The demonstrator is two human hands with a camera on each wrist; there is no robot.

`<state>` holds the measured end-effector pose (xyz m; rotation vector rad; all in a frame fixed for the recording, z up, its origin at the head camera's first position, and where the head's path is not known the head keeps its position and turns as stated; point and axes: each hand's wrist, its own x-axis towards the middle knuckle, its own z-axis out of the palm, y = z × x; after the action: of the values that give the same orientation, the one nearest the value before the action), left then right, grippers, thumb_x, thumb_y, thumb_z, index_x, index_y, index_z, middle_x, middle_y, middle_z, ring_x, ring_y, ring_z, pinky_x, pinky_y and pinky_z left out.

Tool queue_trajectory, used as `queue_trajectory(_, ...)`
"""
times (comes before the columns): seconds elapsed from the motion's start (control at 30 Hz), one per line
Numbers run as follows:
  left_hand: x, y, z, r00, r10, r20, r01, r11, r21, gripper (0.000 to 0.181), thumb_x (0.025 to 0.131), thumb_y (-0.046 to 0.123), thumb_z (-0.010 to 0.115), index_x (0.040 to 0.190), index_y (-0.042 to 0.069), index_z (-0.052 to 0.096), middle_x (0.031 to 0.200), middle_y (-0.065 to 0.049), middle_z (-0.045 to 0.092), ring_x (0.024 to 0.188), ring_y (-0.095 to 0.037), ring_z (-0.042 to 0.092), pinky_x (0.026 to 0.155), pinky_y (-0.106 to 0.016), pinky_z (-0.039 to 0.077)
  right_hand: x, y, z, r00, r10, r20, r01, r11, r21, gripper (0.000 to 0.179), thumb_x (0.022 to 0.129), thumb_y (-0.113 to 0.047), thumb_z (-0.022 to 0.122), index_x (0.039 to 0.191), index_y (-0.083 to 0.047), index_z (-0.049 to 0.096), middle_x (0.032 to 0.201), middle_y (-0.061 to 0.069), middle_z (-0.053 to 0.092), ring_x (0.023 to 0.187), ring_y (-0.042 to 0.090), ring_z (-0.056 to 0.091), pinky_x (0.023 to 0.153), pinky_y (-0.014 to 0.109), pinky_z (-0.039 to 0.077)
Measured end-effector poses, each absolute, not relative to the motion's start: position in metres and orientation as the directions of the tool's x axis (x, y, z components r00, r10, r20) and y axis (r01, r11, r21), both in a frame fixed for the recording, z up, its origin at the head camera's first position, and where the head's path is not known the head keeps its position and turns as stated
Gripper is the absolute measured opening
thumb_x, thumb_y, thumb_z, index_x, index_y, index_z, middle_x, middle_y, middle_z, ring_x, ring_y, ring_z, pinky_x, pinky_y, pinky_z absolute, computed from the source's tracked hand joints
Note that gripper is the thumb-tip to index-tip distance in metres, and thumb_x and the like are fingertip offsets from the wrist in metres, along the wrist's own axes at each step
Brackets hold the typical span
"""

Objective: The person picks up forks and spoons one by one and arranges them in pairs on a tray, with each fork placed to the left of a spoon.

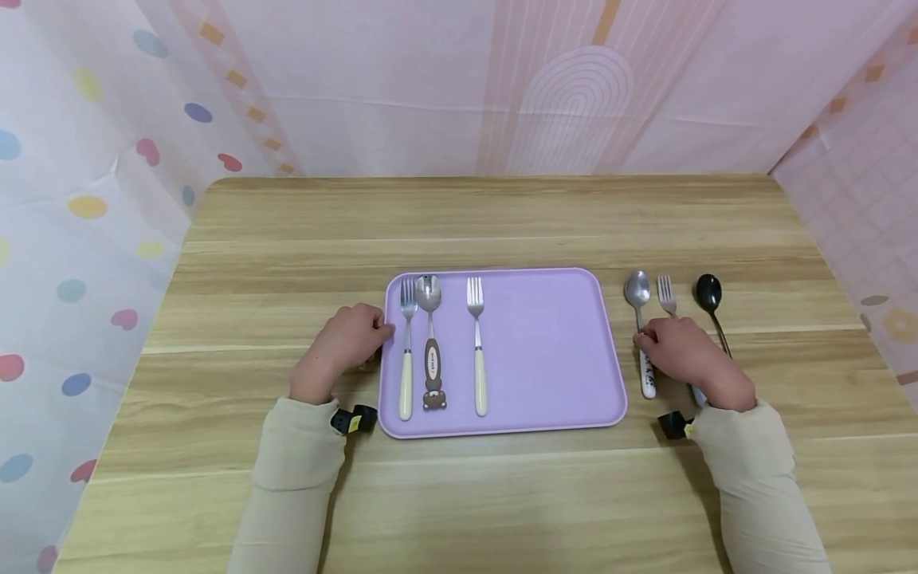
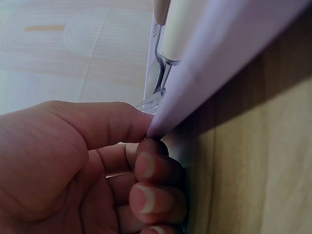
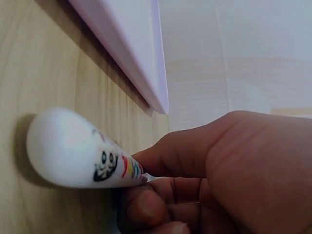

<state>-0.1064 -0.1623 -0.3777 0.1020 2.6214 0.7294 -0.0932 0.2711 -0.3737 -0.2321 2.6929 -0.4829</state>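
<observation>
My left hand (image 1: 351,335) pinches the left rim of a purple tray (image 1: 552,351), thumb on top and curled fingers beneath, as the left wrist view shows. On the tray lie a fork with a cream handle (image 1: 406,387), a spoon with a brown bear handle (image 1: 433,363) and a second cream-handled fork (image 1: 480,383). To the right of the tray, my right hand (image 1: 677,347) pinches a spoon with a white printed handle (image 3: 73,151) between thumb and fingers. Its metal bowl (image 1: 637,288) points away from me.
Partly under my right hand lies another fork (image 1: 666,293). Beyond it is a black spoon (image 1: 708,293). The wooden table (image 1: 502,506) runs back to a patterned curtain (image 1: 402,88).
</observation>
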Motion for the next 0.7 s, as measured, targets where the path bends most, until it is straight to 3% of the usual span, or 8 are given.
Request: queue_trajectory(0.7, -0.1050, -0.1630, -0.3766, -0.909, 0.178, -0.377, -0.047, 0.855, 0.516, 0.028, 0.097, 0.017, 0.051, 0.072, 0.004, 0.054, 0.057, -0.005, 0.050, 0.049, -0.017, 0.049, 0.048, -0.029, 0.041, -0.0928, 0.2707, -0.3730, -0.942, -0.229, -0.244, -0.136, 0.928, -0.347, 0.027, 0.091, -0.016, 0.050, 0.064, -0.010, 0.050, 0.057, 0.000, 0.046, 0.055, 0.019, 0.044, 0.053, 0.031, 0.034)
